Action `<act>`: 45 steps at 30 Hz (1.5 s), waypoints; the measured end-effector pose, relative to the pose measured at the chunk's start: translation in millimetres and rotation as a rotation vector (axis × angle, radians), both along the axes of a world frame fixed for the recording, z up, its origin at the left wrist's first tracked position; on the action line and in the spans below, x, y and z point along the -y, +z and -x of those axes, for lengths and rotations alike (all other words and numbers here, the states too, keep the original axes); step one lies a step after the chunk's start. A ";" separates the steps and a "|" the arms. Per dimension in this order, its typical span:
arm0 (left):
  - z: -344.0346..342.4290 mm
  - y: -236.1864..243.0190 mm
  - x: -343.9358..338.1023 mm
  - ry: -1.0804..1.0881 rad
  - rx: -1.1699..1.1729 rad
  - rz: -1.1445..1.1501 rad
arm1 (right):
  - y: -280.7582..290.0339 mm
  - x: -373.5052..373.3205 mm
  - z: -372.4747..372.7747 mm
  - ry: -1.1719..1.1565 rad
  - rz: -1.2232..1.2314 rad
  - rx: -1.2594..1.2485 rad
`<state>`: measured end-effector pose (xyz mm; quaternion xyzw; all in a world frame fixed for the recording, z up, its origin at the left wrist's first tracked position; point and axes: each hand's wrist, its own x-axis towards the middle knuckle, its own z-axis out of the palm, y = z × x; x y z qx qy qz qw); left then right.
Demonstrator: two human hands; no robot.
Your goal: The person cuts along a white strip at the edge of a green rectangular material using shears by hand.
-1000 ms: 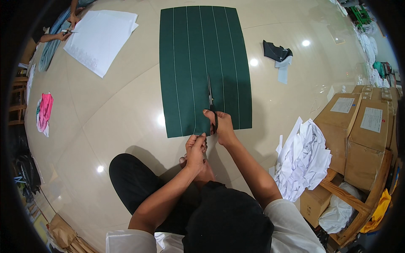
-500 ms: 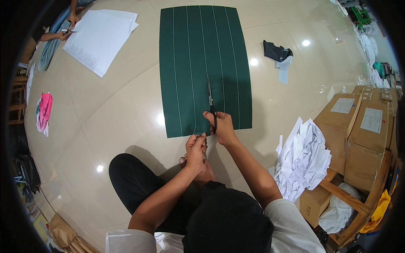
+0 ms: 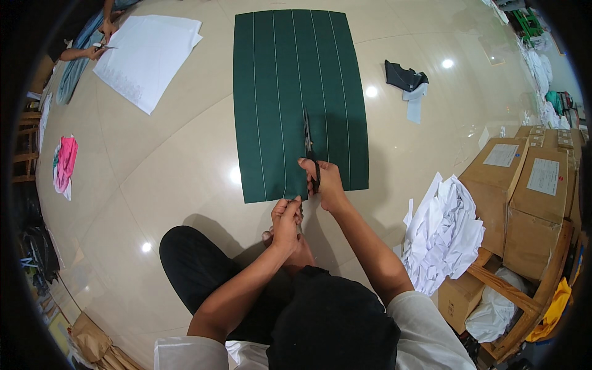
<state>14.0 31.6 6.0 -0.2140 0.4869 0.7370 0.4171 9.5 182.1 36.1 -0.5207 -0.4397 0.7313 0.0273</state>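
Observation:
A large dark green sheet (image 3: 265, 92), which looks like fabric, lies flat on the tiled floor with several pale lines running along its length. My right hand (image 3: 327, 185) is closed round the black handles of a pair of scissors (image 3: 308, 137). The blades point away from me and lie along the middle line, inside the near part of the sheet. At the near edge, just left of the scissors, my left hand (image 3: 287, 216) pinches the sheet between thumb and fingers. My foot shows partly behind that hand.
At the far left another person's hands (image 3: 98, 49) hold scissors at a white sheet (image 3: 151, 58). Crumpled white paper (image 3: 441, 234) lies right of me, beside cardboard boxes (image 3: 493, 166) on a wooden frame. Dark scraps (image 3: 406, 77) and a pink cloth (image 3: 65, 163) lie on the floor.
The scissors have shifted slightly forward and their blades look a little further apart. My right hand has turned slightly with them. My left hand keeps its pinch at the near edge.

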 end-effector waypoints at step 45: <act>-1.5 0.9 0.3 -0.004 -0.015 -0.001 | 4.0 -23.9 33.1 -0.001 0.029 -0.012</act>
